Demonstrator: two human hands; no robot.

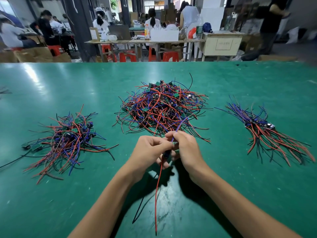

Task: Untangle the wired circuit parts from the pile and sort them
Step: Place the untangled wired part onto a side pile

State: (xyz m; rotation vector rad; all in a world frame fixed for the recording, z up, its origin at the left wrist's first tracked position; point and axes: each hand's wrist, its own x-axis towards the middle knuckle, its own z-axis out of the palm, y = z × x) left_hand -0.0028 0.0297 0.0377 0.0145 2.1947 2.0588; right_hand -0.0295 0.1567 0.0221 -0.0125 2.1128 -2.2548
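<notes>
Bright, even overhead light. Soft glare streaks on the green desk [51, 86] far left of the grip. Dark forearm shadows fall on the desk just below the grip. Wide-angle bending at edges. Background workers [44, 26] soft, right side smeared, probably motion blur. Centre sharp.

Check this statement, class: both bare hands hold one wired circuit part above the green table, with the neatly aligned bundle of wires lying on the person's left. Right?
Not quite. The head view shows the neatly aligned bundle of red, blue and black wires on the person's right. Both hands, left hand and right hand, do hold one wired circuit part above the green table.
</notes>
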